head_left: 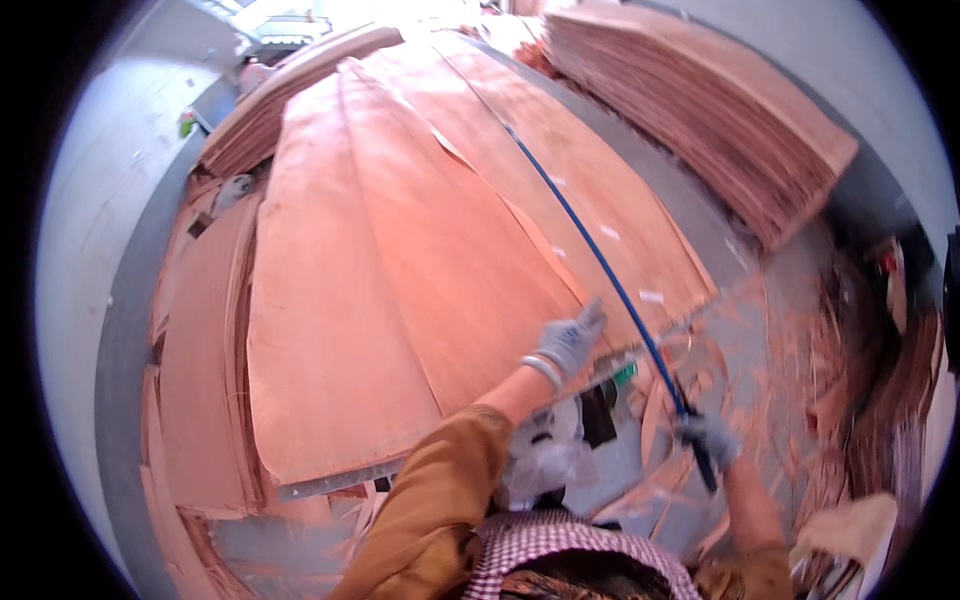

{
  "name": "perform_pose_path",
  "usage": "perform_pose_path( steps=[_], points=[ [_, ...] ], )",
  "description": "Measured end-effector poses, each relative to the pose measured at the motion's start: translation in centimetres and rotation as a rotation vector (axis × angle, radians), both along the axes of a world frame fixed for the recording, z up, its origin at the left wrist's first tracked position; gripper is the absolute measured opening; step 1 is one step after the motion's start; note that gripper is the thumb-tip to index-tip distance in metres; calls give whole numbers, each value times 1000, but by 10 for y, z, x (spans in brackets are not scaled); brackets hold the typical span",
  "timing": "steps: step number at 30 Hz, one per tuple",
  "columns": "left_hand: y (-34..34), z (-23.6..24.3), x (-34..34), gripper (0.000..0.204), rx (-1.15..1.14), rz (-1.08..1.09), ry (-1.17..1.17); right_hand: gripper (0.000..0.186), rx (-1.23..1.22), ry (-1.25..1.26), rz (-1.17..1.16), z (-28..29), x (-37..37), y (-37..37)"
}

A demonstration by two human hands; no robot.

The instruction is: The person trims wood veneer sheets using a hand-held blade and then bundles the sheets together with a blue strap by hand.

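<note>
My right hand (712, 438), in a grey glove, is wrapped round the dark handle of a long blue pole (600, 262). Away from me the pole runs over large orange-brown wood veneer sheets (420, 230), and its thin far part turns pale. Left of the pole, my left hand (570, 345) wears a whitish glove. Its fingers stretch forward over the near edge of the veneer; whether they touch the wood I cannot tell. The sheets overlap lengthwise, with a wavy raised edge between two of them.
A tall veneer stack (700, 110) stands at the far right, another stack (300, 85) at the far left. Lower sheets (200, 360) lie along the left. Torn veneer scraps (770, 400) litter the floor at right. A clear plastic bag (550, 460) is close to my apron.
</note>
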State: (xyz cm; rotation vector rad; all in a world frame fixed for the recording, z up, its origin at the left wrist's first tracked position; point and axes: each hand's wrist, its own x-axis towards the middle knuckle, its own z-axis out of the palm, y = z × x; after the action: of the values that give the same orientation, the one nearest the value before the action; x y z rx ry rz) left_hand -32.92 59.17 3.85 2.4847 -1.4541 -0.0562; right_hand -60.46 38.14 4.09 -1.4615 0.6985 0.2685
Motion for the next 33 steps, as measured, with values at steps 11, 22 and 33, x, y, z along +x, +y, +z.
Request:
perform_pose_path(
  steps=[11,22,33],
  points=[
    [57,90,23,16,-522,-20,77,14,-256,-37,-173,-32,-57,51],
    [316,168,-33,11,-931,586,-57,16,-58,-131,78,-1,49,185],
    [466,38,-105,12,-947,993,51,17,-156,-263,245,20,110,282]
  ],
)
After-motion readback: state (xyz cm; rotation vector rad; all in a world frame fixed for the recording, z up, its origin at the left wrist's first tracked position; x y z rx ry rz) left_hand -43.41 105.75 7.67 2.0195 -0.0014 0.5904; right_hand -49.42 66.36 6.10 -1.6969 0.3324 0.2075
